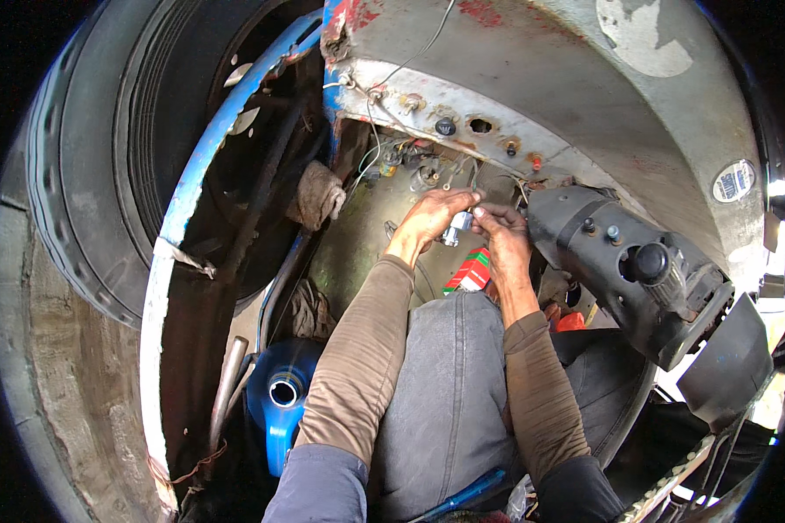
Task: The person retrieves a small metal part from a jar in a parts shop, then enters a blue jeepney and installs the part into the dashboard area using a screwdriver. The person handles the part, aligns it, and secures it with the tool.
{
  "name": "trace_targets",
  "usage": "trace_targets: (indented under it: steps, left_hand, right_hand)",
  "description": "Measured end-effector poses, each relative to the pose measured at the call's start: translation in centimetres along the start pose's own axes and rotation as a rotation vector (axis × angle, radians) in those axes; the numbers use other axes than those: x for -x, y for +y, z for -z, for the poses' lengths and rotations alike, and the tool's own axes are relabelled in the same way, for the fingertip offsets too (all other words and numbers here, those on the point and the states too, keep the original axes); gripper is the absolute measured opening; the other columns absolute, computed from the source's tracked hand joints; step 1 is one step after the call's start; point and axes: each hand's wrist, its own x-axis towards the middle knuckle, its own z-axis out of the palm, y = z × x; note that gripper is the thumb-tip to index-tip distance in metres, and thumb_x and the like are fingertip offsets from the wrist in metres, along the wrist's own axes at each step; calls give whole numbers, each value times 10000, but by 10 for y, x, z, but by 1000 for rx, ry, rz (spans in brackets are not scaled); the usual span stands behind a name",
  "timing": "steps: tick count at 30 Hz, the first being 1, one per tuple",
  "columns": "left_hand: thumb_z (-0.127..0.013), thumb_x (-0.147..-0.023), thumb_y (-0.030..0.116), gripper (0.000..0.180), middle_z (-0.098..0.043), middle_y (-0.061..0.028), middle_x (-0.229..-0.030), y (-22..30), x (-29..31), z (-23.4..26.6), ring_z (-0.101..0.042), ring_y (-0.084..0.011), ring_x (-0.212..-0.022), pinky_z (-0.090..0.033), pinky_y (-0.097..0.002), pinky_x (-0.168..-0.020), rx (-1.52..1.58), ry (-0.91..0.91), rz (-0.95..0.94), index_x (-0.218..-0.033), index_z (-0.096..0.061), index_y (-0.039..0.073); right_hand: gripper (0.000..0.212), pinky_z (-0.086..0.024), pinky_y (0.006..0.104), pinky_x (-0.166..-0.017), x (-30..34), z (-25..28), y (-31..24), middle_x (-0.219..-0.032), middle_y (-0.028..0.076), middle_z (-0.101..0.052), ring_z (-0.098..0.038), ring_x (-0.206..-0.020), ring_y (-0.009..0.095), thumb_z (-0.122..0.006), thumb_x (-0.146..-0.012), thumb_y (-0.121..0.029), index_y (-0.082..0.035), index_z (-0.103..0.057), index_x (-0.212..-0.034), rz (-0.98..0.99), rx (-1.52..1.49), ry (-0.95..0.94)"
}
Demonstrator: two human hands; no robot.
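Between my two hands is a small silvery cylindrical part (456, 225) with stubby ends. My left hand (432, 216) is closed, its fingers reaching over the top of the part. From the other side my right hand (504, 234) pinches it with thumb and fingers. A thin wire (474, 174) comes down to the fingertips from the panel; whether it joins the part is hidden. Just below, a small red, green and white box (469, 272) sits by my knee. Beyond the hands, the worn metal dash panel (410, 96) carries knobs, holes and loose wires.
At right a black steering column housing (628, 253) juts toward me. A blue jug (281, 370) with an uncapped mouth stands left of my leg, near a rag (319, 196). A jagged blue-and-white door-frame edge (154, 331) and a large tyre (87, 174) lie farther left.
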Motion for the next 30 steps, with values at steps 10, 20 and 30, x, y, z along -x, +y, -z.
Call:
trace_targets:
  steps: [10,20,30]
  left_hand:
    - [-648,-964,288,403,-720,-110,-1106,-6,0,-4,-665,-172,-975,-518,-318,-854,137,42,26,-1205,-711,-29]
    - [-663,-961,285,390,-730,-84,-1022,-2,1,-3,-681,-138,-840,-534,-288,-718,214,12,120,-1208,-706,-14]
    - [-693,-960,313,443,-735,-77,-1001,-4,1,-2,-703,-148,-808,-554,-275,-700,347,-45,158,-1273,-678,-1]
  right_hand:
    - [90,-535,247,-678,3,-9,-17,-860,45,-719,-640,-733,115,-766,-897,-62,-15,-727,-963,-135,1,14]
    - [104,-555,245,-698,4,-5,-15,-899,41,-704,-633,-758,118,-742,-918,-57,-2,-712,-1001,-197,-104,-2]
    - [140,-545,256,-727,-4,9,-8,-901,30,-689,-617,-792,111,-712,-962,-112,-4,-715,-1050,-251,-107,-51]
